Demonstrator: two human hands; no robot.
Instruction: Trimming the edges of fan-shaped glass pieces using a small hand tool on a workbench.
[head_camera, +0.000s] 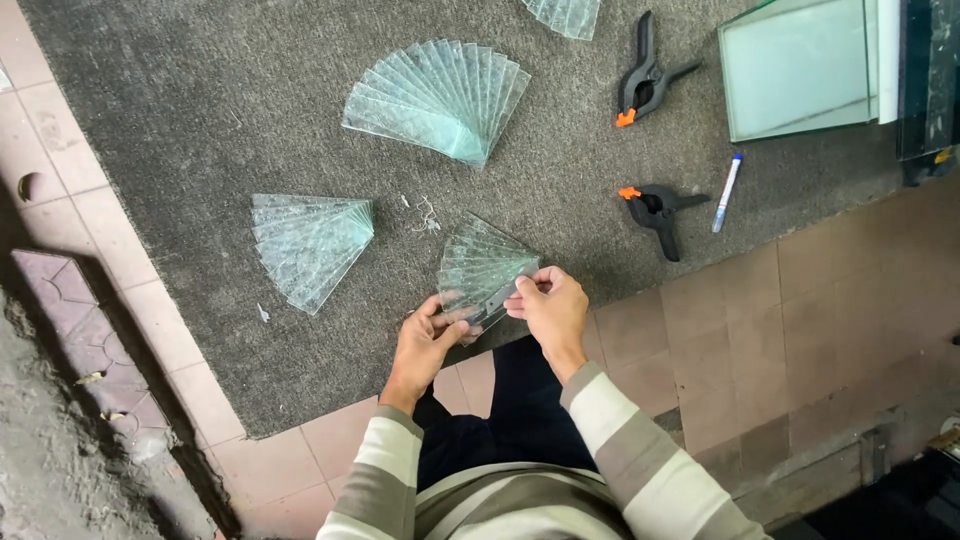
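At the near edge of the grey carpet mat (200, 110), your left hand (425, 345) and right hand (550, 305) both grip a small fanned stack of clear glass strips (480, 268); your fingers cover its narrow end, so how the strips are bound there is hidden. A dark piece sits under your right thumb, too small to identify. Left of it lies a second glass fan (308, 245), and beyond a larger glass fan (440, 98). Two black spring clamps with orange tips (655, 205), a blue-capped white marker (727, 192) and a pale green glass sheet (795, 65), cut off by the frame, lie to the right.
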